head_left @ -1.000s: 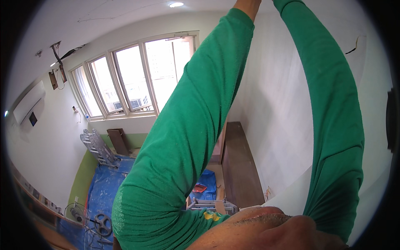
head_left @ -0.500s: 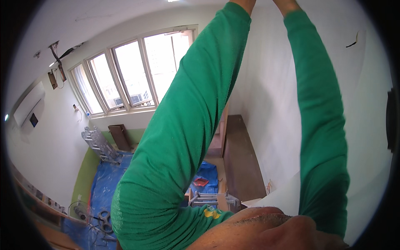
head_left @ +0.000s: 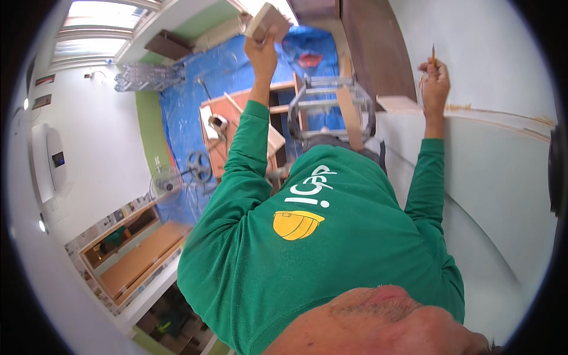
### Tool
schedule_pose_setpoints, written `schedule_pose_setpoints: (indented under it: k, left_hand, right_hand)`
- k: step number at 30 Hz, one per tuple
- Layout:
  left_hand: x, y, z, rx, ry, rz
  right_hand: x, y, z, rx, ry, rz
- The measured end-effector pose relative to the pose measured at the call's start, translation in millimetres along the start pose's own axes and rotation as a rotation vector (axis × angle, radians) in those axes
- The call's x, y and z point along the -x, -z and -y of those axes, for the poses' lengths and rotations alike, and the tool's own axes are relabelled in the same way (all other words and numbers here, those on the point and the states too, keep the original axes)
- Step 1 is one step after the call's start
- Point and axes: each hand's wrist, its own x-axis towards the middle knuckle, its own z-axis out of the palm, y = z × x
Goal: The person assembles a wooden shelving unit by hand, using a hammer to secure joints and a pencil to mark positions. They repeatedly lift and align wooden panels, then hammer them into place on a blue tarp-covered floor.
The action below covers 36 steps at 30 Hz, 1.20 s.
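My left hand (head_left: pixel 260 54) is closed around a pale, squared wood block (head_left: pixel 266 22), held up in front of me over the blue sheet. A small, ragged brownish piece (head_left: pixel 244 22) shows at the block's left side; I cannot tell whether it is attached. In my right hand (head_left: pixel 436 89) a pencil (head_left: pixel 433 54) is pinched between the fingers, its dark point upward. That hand is beside the white wall on the right, just above the edge of a long pale panel (head_left: pixel 497 142). Both forearms are in green sleeves.
A metal stepladder (head_left: pixel 296 109) stands below and ahead of me. Left of it are a reddish-brown wooden table (head_left: pixel 222 127) with tools and offcuts, and a fan (head_left: pixel 165 177). Blue sheeting (head_left: pixel 195 97) covers the floor. A folded ladder (head_left: pixel 148 77) leans near the windows.
Both arms have come down from overhead, where the hands were out of view. Now the hands show, with the wood block and pencil. The view has tipped downward onto my torso and the floor.
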Motion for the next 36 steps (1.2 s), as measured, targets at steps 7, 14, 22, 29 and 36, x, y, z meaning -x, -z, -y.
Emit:
schedule_pose_setpoints:
  k: [7,14,22,29,36]
  left_hand:
    - [139,46,154,-0.467,0.209,0.099]
    - [215,48,203,-0.522,0.44,0.252]
    - [246,68,226,-0.567,0.272,0.266]
    - [241,59,208,-0.468,0.468,0.282]
    - [242,58,204,-0.271,0.467,0.215]
  right_hand:
    - [56,-61,-181,0.625,-0.267,0.343]
    - [84,-116,-279,0.83,-0.107,0.672]
    - [87,-118,-301,0.795,-0.141,0.653]
    - [89,-115,-306,0.783,-0.163,0.611]
    - [90,-114,-310,0.764,-0.107,0.622]
